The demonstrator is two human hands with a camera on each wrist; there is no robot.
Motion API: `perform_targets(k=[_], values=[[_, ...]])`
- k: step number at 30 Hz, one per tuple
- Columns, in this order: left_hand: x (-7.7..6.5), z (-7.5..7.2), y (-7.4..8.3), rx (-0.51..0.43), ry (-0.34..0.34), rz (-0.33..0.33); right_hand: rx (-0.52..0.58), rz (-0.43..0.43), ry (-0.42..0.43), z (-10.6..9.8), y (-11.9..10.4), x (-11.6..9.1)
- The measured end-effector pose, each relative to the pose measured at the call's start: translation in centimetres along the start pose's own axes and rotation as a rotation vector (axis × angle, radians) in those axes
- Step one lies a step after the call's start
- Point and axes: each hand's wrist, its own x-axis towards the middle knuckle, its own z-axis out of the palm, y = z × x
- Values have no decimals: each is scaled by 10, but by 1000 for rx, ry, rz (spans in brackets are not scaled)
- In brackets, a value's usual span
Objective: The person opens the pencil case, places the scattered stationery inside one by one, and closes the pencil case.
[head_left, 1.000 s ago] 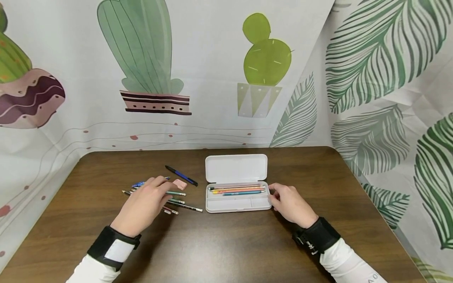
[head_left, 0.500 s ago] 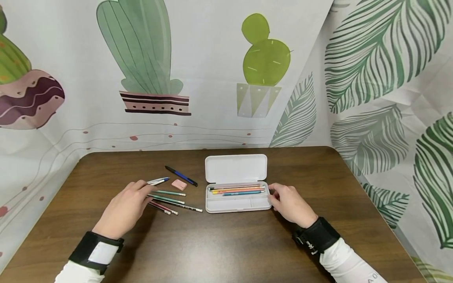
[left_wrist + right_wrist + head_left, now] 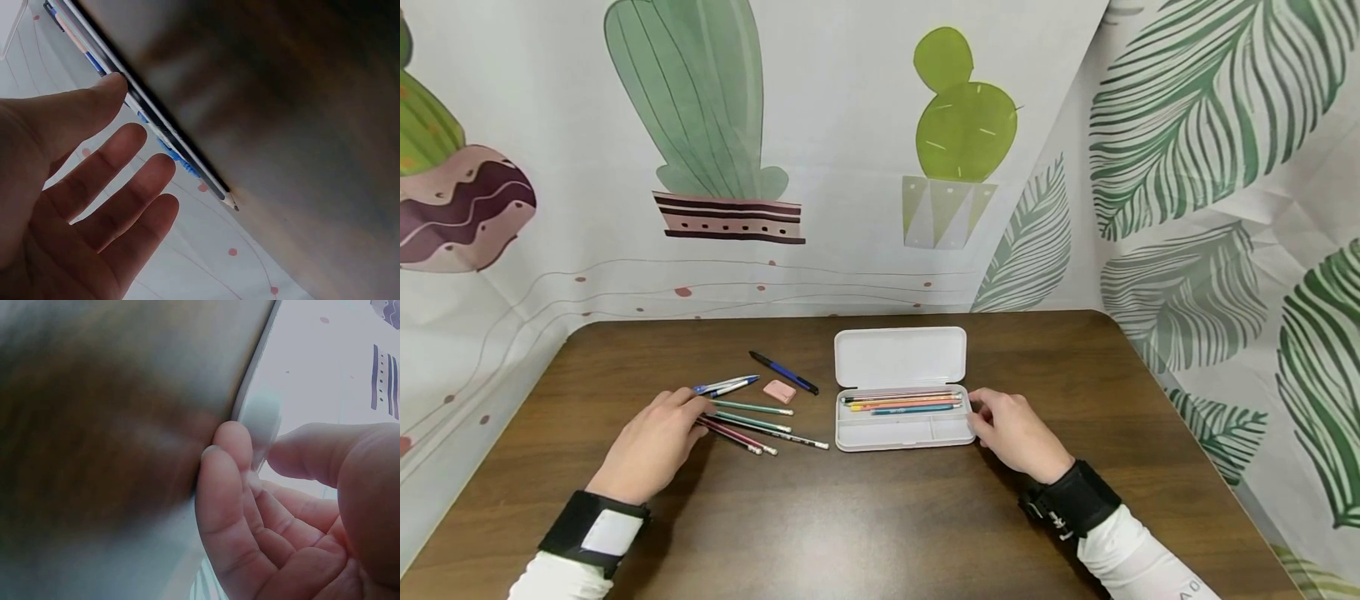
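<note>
Left hand (image 3: pixel 643 448) a bit nearer the table's (image 3: pixel 880 517) left edge than half a second ago; left ends of pencils and pens now less covered. Its fingers are apart, loosely bent, thumb well clear of them; thumb tip overlaps the pencils in the left wrist view, can't tell if it touches. Right hand (image 3: pixel 1018 437) unchanged, fingers narrow, pinching the right edge of the white pencil case (image 3: pixel 883 433). Case hasn't moved either: near the table's back edge, around mid-width, lid (image 3: pixel 900 358) folded back.

Materials: case smooth, plastic-looking, rectangular with rounded corners; table brown wood grain, rounded back corners. Eraser (image 3: pixel 779 391) is a pink slanted block. Pencils slim, straight, with pale eraser ends toward the case. Wall cloth (image 3: pixel 850 167) white, printed with cacti and leaves, creased at right. Wristbands (image 3: pixel 1070 498) black, one per wrist.

Counts, loose on table left of case: five pencils, namely two green pencils (image 3: pixel 752 407), one black-and-white pencil (image 3: pixel 805 442), two dark red pencils (image 3: pixel 748 438). Also two blue-and-white pens (image 3: pixel 737 385), one blue-and-black pen (image 3: pixel 785 372), one eraser. In the case's back compartment, at least four, including a teal one (image 3: pixel 910 409); exact number unclear.
</note>
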Motion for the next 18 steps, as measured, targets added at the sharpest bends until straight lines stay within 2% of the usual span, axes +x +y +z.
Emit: perform_targets(k=[7, 18], values=[[-1, 1, -2, 2, -39, -16, -1, -11, 3, 0, 0, 0], [-2, 1, -4, 21, -35, 5, 0, -4, -1, 1, 0, 0]])
